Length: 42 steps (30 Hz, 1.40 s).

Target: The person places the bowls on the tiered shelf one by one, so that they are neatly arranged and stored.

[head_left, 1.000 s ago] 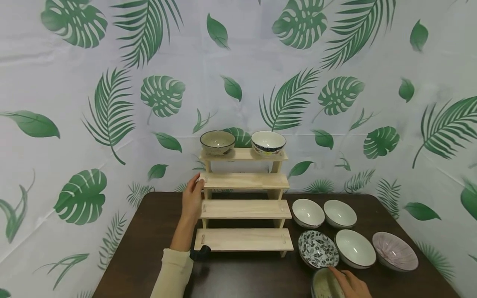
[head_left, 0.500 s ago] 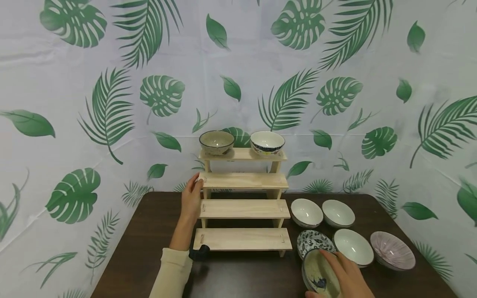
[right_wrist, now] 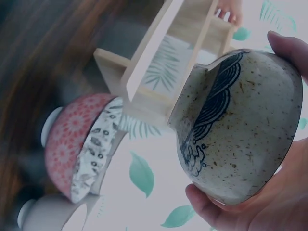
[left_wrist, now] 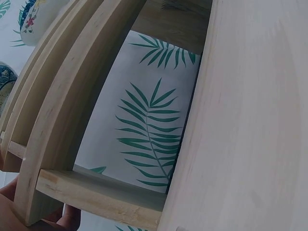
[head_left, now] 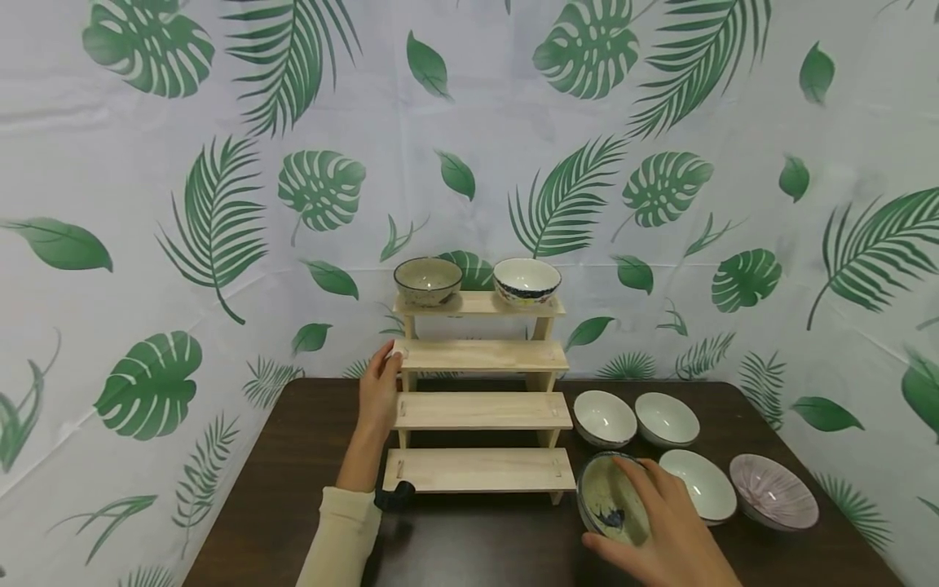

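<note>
My left hand (head_left: pixel 377 393) holds the left end of the second-highest board of a four-tier wooden display stand (head_left: pixel 480 355); in the left wrist view its fingers curl around the wood at the lower left. Tilted in my right hand (head_left: pixel 671 530) is a speckled bowl (head_left: pixel 614 505), pinched between thumb and fingers at its sides. The right wrist view shows this bowl's outside, cream with brown specks and dark blue waves. It hangs right of the lowest board, hiding the floral bowl in the head view. That bowl (right_wrist: pixel 77 137) has a red flowered outside and a black-and-white inside.
On the top board stand a grey-beige bowl (head_left: pixel 428 282) and a white bowl with a dark band (head_left: pixel 526 282). Right of the stand are white bowls (head_left: pixel 606 418) (head_left: pixel 667 421) (head_left: pixel 700 486) and a pinkish-purple bowl (head_left: pixel 773 492). A leaf-patterned cloth (head_left: pixel 469 163) hangs behind the dark table (head_left: pixel 308 456).
My right hand has raised the speckled bowl from the table's front and carried it forward and slightly left, over the floral bowl. The left hand stays on the stand.
</note>
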### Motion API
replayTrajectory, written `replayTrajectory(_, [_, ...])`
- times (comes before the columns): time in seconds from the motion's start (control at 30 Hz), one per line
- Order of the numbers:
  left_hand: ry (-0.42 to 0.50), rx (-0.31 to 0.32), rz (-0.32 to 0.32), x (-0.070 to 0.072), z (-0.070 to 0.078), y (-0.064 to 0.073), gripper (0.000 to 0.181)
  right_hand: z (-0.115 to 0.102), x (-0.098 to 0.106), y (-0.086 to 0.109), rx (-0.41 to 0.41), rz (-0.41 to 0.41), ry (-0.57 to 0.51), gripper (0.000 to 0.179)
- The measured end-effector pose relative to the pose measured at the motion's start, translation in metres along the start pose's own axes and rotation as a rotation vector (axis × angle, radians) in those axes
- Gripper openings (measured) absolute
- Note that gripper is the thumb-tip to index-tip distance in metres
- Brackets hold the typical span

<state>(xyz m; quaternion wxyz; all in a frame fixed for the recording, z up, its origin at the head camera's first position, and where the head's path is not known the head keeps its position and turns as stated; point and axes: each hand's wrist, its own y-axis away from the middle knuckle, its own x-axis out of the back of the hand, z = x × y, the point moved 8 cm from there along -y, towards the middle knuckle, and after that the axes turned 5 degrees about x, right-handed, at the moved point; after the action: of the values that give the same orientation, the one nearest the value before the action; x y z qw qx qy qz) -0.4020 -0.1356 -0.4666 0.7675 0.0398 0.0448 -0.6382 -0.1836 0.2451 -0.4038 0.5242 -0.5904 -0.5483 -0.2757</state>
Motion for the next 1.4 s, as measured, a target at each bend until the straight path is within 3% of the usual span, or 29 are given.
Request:
replayTrajectory(0.27, [0.018,0.009,-0.002,0.002,0.002,0.001,0.055,-0.013,0.000,-0.016,-0.047,-0.033,-0.005,0.100])
replayTrajectory(0.57, [0.021,0.020,0.004,0.004,-0.003,0.001,0.054,-0.030,0.011,-0.035,0.024,0.121,-0.055,0.097])
replayTrajectory(0.83, [0.000,-0.010,0.015,0.003,0.001,0.001,0.053,-0.039,0.013,-0.049,0.017,0.070,-0.056,0.100])
replayTrajectory(1.03, [-0.015,-0.002,0.007,0.003,0.000,0.001,0.054,-0.046,0.014,-0.057,0.055,0.079,-0.070,0.098])
replayTrajectory(1.4, [0.029,-0.002,-0.001,-0.002,0.001,0.000,0.054,-0.051,0.015,-0.070,0.042,0.064,-0.090,0.099])
